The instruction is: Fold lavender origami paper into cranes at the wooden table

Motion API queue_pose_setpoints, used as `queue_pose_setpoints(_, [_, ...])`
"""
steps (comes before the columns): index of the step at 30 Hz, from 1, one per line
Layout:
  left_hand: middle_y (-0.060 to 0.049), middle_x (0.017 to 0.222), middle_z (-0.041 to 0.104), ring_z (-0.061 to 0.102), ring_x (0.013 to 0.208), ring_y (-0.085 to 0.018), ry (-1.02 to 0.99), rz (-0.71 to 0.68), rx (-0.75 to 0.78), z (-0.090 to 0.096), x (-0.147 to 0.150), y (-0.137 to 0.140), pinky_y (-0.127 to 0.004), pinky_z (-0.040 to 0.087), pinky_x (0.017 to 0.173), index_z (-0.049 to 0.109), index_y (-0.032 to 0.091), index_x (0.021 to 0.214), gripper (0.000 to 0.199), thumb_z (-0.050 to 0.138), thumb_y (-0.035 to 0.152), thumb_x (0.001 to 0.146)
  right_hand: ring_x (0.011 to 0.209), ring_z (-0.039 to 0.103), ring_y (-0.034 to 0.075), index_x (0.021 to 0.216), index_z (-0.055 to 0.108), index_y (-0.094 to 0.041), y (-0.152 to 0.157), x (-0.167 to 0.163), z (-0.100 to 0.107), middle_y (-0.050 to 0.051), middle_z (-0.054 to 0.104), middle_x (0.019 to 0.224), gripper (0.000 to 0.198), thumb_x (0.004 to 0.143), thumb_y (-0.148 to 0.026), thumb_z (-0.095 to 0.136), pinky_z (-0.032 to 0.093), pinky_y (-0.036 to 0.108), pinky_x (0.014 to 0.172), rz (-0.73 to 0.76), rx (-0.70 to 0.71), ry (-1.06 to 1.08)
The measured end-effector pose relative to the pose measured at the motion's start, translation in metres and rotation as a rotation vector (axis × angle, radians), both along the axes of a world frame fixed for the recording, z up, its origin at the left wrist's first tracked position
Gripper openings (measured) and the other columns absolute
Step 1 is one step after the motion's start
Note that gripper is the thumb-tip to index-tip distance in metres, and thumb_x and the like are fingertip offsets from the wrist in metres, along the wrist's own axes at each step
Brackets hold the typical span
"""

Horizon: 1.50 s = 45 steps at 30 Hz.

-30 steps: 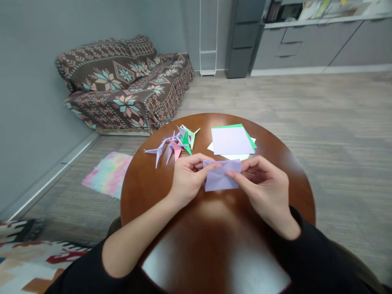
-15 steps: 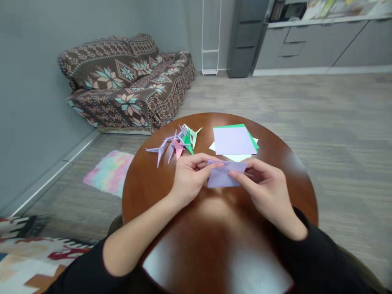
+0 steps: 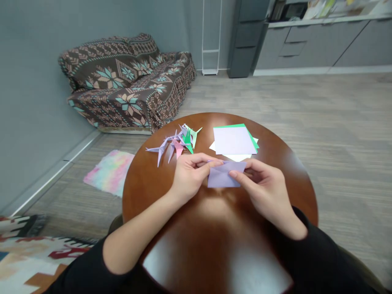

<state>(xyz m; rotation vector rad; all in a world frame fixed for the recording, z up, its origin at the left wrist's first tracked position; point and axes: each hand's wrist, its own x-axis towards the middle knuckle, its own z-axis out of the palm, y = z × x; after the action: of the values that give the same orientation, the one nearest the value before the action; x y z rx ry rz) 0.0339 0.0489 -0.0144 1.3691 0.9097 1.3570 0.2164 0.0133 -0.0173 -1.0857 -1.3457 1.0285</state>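
A folded piece of lavender origami paper [image 3: 223, 176] is held above the round wooden table between both hands. My left hand [image 3: 193, 173] pinches its upper left edge, thumb on top. From the right, my right hand [image 3: 265, 184] grips the other side, its thumb pressed on the front face and its fingers behind, partly hidden. Past my left hand lies a cluster of folded paper cranes [image 3: 161, 151] in lavender, pink and green. Beyond the held paper rests a stack of square paper sheets [image 3: 234, 141], lavender on top, with green and pale sheets sticking out.
The round brown table [image 3: 220, 249] has a glossy, reflecting top. A sofa [image 3: 122, 85] under a patterned cover stands behind it to the left. A pastel fluffy mat [image 3: 108, 173] lies on the floor, and grey cabinets [image 3: 309, 47] line the back right.
The left thumb and the top flap of the lavender paper have shifted very slightly. Both hands keep their hold in nearly the same place.
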Motion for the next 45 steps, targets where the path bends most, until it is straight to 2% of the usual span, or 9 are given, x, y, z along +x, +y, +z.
queue_pose_setpoints(3, [-0.004, 0.075, 0.081, 0.072, 0.067, -0.016, -0.011, -0.010, -0.020, -0.002, -0.002, 0.001, -0.023, 0.055, 0.063, 0.084, 0.021, 0.076, 0.009, 0.084, 0.031, 0.077, 0.059, 0.058, 0.013, 0.074, 0.069, -0.019, 0.000, 0.000, 0.001, -0.001, 0.066, 0.067, 0.018, 0.083, -0.032, 0.079, 0.046, 0.024, 0.056, 0.005, -0.005, 0.000])
queue_pose_setpoints(9, [-0.001, 0.063, 0.071, 0.061, 0.054, -0.012, -0.129, -0.040, -0.169, -0.003, -0.005, 0.005, -0.023, 0.051, 0.054, 0.082, 0.018, 0.077, 0.030, 0.080, 0.048, 0.081, 0.063, 0.060, 0.013, 0.076, 0.069, -0.019, 0.000, 0.001, -0.001, 0.001, 0.069, 0.071, 0.018, 0.085, -0.032, 0.078, 0.047, 0.024, 0.059, -0.003, -0.023, 0.008])
queue_pose_setpoints(17, [-0.004, 0.071, 0.072, 0.064, 0.059, -0.012, -0.191, -0.188, -0.132, 0.001, -0.008, 0.000, -0.021, 0.054, 0.057, 0.082, 0.016, 0.090, 0.031, 0.075, 0.046, 0.086, 0.064, 0.060, 0.014, 0.080, 0.072, -0.018, 0.003, 0.003, -0.003, 0.001, 0.070, 0.072, 0.015, 0.083, -0.031, 0.080, 0.048, 0.025, 0.060, -0.052, -0.014, 0.045])
queue_pose_setpoints(22, [-0.004, 0.076, 0.075, 0.066, 0.064, -0.013, -0.149, -0.157, -0.082, -0.001, -0.008, 0.000, -0.023, 0.056, 0.063, 0.082, 0.016, 0.094, 0.029, 0.082, 0.041, 0.079, 0.064, 0.060, 0.014, 0.078, 0.072, -0.018, 0.004, 0.002, -0.003, 0.001, 0.068, 0.071, 0.017, 0.080, -0.032, 0.082, 0.049, 0.025, 0.059, -0.064, -0.019, 0.089])
queue_pose_setpoints(27, [-0.005, 0.082, 0.077, 0.067, 0.067, -0.014, -0.120, -0.142, -0.111, -0.004, -0.007, 0.003, -0.024, 0.056, 0.064, 0.082, 0.017, 0.090, 0.028, 0.084, 0.043, 0.078, 0.066, 0.063, 0.015, 0.077, 0.072, -0.019, 0.005, 0.003, -0.003, 0.001, 0.071, 0.073, 0.019, 0.079, -0.034, 0.083, 0.052, 0.026, 0.062, 0.001, -0.058, 0.152])
queue_pose_setpoints(35, [-0.006, 0.077, 0.075, 0.066, 0.064, -0.016, -0.109, -0.153, -0.180, -0.004, -0.006, 0.004, -0.027, 0.055, 0.061, 0.082, 0.016, 0.091, 0.040, 0.084, 0.053, 0.074, 0.064, 0.065, 0.016, 0.074, 0.071, -0.020, 0.007, 0.003, -0.002, 0.001, 0.073, 0.071, 0.025, 0.075, -0.040, 0.086, 0.055, 0.028, 0.062, 0.030, -0.068, 0.161])
queue_pose_setpoints(38, [-0.005, 0.078, 0.076, 0.066, 0.064, -0.015, -0.070, -0.139, -0.143, -0.001, -0.005, 0.002, -0.025, 0.052, 0.060, 0.081, 0.016, 0.091, 0.035, 0.083, 0.049, 0.077, 0.064, 0.065, 0.016, 0.075, 0.072, -0.020, 0.007, 0.003, -0.001, 0.001, 0.073, 0.071, 0.023, 0.075, -0.038, 0.086, 0.055, 0.027, 0.062, 0.036, -0.058, 0.167])
queue_pose_setpoints(42, [0.001, 0.069, 0.072, 0.060, 0.056, -0.011, -0.026, -0.106, -0.054, 0.003, -0.004, -0.001, -0.021, 0.046, 0.056, 0.072, 0.019, 0.106, 0.029, 0.076, 0.039, 0.085, 0.062, 0.062, 0.015, 0.074, 0.070, -0.020, 0.007, 0.001, 0.000, 0.000, 0.070, 0.069, 0.023, 0.076, -0.037, 0.086, 0.053, 0.026, 0.060, 0.003, -0.038, 0.144])
queue_pose_setpoints(45, [0.002, 0.069, 0.070, 0.060, 0.057, -0.010, 0.014, -0.027, 0.037, 0.006, -0.003, -0.001, -0.019, 0.045, 0.056, 0.065, 0.019, 0.092, 0.016, 0.074, 0.030, 0.085, 0.062, 0.062, 0.015, 0.073, 0.068, -0.020, 0.006, 0.000, -0.001, 0.000, 0.069, 0.069, 0.025, 0.076, -0.037, 0.086, 0.052, 0.026, 0.059, -0.043, -0.005, 0.098])
